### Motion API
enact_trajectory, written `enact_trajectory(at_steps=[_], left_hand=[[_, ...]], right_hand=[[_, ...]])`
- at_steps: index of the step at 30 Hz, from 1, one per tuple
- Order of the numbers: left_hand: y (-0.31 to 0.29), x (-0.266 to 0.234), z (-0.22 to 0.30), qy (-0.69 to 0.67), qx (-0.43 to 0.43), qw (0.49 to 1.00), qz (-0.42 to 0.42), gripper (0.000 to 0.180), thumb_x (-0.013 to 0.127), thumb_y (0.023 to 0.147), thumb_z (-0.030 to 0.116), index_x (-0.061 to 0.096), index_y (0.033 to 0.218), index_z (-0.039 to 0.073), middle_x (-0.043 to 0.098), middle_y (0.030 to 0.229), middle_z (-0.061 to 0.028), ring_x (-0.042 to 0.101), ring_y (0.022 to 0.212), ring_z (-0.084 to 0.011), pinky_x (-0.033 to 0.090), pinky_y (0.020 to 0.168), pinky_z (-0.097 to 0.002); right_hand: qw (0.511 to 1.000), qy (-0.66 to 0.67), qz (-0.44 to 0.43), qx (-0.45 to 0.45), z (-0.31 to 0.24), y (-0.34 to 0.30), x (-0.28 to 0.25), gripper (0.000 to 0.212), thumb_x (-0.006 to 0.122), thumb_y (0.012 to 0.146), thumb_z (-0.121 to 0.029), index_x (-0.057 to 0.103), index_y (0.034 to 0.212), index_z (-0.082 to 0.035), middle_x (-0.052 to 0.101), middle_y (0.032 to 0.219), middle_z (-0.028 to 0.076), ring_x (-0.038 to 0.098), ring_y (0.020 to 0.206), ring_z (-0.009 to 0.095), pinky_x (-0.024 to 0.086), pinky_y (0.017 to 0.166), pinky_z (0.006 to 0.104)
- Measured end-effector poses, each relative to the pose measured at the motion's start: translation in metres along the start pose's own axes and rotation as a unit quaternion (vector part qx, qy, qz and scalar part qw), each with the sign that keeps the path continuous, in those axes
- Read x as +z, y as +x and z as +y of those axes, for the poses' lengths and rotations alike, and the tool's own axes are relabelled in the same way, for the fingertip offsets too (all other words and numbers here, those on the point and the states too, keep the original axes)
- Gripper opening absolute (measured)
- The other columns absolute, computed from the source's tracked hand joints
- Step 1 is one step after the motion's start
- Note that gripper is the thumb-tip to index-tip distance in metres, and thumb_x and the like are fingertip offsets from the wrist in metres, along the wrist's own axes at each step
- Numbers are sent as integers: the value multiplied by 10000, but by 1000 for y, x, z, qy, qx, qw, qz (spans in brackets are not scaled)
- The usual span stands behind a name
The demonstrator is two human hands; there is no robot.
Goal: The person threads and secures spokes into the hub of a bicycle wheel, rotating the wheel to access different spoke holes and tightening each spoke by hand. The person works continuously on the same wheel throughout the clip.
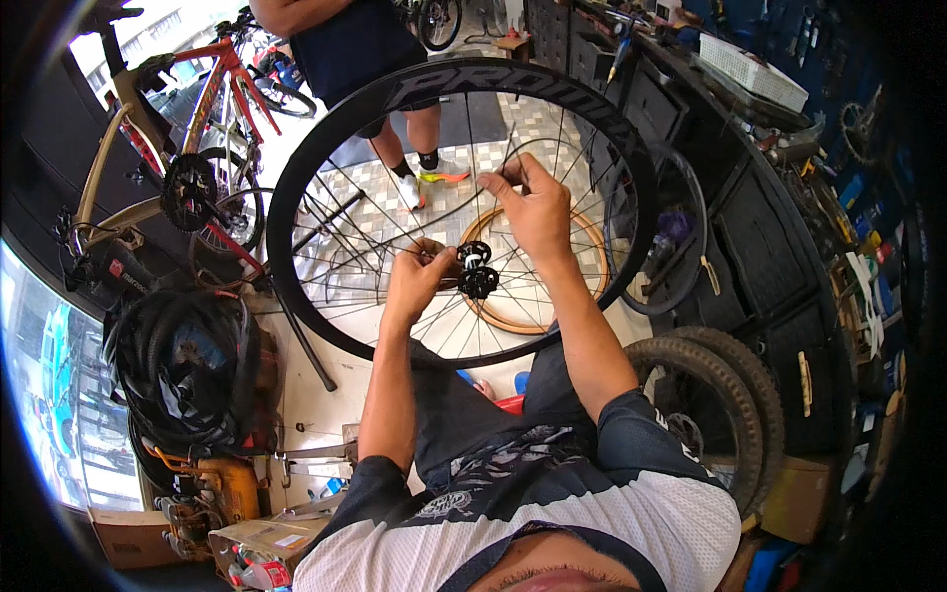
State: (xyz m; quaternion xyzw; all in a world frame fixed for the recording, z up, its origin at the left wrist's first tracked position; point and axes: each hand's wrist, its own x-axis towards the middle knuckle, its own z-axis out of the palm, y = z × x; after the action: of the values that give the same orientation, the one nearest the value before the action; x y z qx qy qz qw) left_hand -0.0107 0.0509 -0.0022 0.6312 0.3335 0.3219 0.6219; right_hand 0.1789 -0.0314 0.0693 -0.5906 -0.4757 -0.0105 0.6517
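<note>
A bicycle wheel with a deep black rim and thin dark spokes stands in front of me, its rim circling both my hands. Its black hub shows near the middle. Close to the left side of the hub, my left hand is closed, thumb and fingers pinched on a spoke; the fingertips are partly hidden. Higher up and to the right, my right hand pinches a thin spoke between thumb and forefinger. Where that spoke ends is hard to make out among the others.
A tan hoop-shaped rim lies on the floor behind the wheel. Another person stands beyond it. Bike frames and coiled black tyres are at left. Knobby tyres, dark drawers and a white basket are at right.
</note>
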Motion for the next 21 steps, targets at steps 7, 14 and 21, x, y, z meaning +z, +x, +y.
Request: enact_trajectory(at_steps=[7, 14, 21], left_hand=[[0, -6, 7, 62, -14, 995, -75, 313, 718, 1012, 226, 714, 1078, -80, 760, 942, -121, 718, 821, -153, 598, 760, -298], [6, -12, 10, 67, -31, 990, -118, 332, 735, 1001, 227, 729, 1135, -77, 759, 959, -81, 697, 828, -118, 573, 774, -273], [10, -10, 28, 26, -119, 985, -126, 339, 750, 996, 290, 760, 1149, -12, 766, 940, -64, 708, 812, -126, 584, 754, -286]], right_hand=[[971, 232, 26, -42, -28, 7, -30, 241, 746, 997, -169, 756, 1172, -3, 781, 981, 47, 712, 872, 95, 529, 774, 227], [942, 269, 104, -170, -63, 12, -85, 320, 686, 1029, -87, 653, 1333, 7, 754, 867, 56, 686, 774, 99, 515, 724, 224], [964, -25, -237, 120, -52, -79, -82, 258, 725, 977, -115, 727, 1219, -25, 632, 663, 12, 514, 576, 58, 419, 545, 267]])
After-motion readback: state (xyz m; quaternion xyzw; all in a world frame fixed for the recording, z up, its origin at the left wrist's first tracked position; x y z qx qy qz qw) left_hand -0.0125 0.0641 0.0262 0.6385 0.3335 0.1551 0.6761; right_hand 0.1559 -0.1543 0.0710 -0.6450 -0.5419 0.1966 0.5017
